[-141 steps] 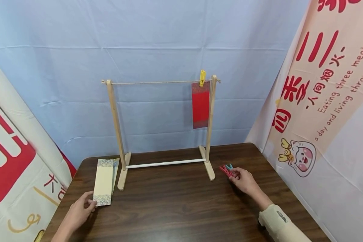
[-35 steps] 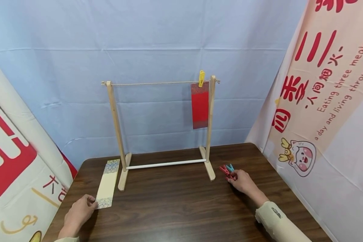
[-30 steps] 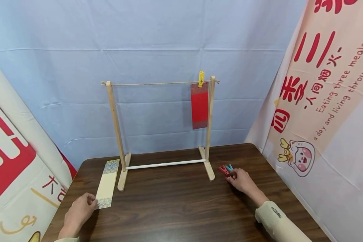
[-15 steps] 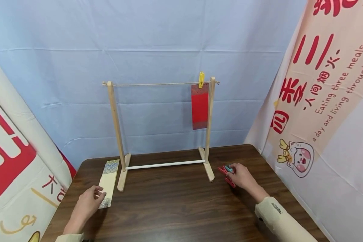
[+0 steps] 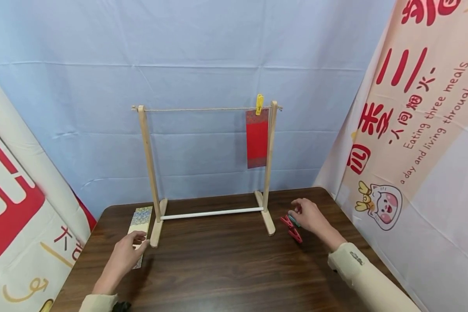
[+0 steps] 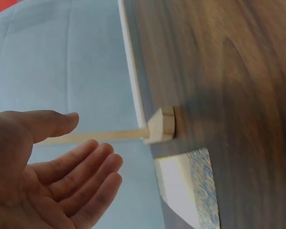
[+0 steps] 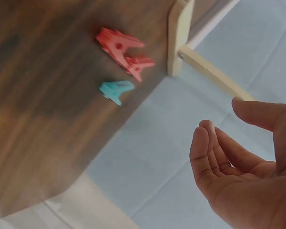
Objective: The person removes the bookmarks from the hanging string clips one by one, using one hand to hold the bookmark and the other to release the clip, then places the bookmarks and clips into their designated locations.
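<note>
My left hand (image 5: 125, 255), fingers loosely bent and holding nothing, hovers over the near half of a cream card (image 5: 142, 216) with blue patterned ends. The left wrist view shows the card (image 6: 205, 186) beyond the fingertips. My right hand (image 5: 312, 216) is raised beside the clothespins with nothing between thumb and fingers. Two red clothespins (image 7: 117, 45) and a blue clothespin (image 7: 115, 89) lie close together on the table. From the rack's cord (image 5: 199, 109) hangs a red card (image 5: 256, 141), clipped at its top by a yellow clothespin (image 5: 259, 105).
The wooden rack (image 5: 149, 160) stands at the back of the dark wooden table (image 5: 218, 264), a white rod (image 5: 212, 213) joining its feet. Behind it hangs a light blue cloth (image 5: 203, 52). A printed banner (image 5: 409, 130) slopes along the right side.
The cream card was shifted right over another patterned card, and my left hand then let go, moving right and forward. My right hand has lifted from the clothespins, which sit slightly rearranged.
</note>
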{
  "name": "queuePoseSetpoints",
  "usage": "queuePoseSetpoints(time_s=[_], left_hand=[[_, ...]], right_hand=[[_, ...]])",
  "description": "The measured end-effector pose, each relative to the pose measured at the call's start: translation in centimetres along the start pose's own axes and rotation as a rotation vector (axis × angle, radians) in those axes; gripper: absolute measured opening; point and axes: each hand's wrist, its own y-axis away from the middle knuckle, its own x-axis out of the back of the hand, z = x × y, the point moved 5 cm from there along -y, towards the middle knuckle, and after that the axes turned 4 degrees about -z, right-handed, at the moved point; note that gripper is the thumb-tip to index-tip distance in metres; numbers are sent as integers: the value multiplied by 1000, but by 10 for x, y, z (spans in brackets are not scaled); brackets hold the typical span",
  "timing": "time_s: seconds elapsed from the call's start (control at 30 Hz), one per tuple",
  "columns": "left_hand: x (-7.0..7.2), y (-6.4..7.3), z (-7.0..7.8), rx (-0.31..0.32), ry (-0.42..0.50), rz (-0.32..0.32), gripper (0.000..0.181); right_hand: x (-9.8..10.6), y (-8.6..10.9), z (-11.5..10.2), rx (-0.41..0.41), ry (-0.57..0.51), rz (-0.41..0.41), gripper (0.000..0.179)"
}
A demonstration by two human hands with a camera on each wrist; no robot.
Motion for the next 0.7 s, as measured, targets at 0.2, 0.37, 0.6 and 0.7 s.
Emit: queuePoseSetpoints(time_s=[0.2,0.37,0.6,0.7], left_hand=[[0,-7,15,-25,21,0,36],[4,-12,25,-63,19,27,38],[6,-18,38,-105,-3,54,39],[8,-21,44,-118,-3,59,40]], right_hand=[[14,-8,-13,25,10,9,34],[29,-14,-23,56,38,21,35],[52,-24,-38,116,64,68,37],[59,-27,-42,121,57,66,37]])
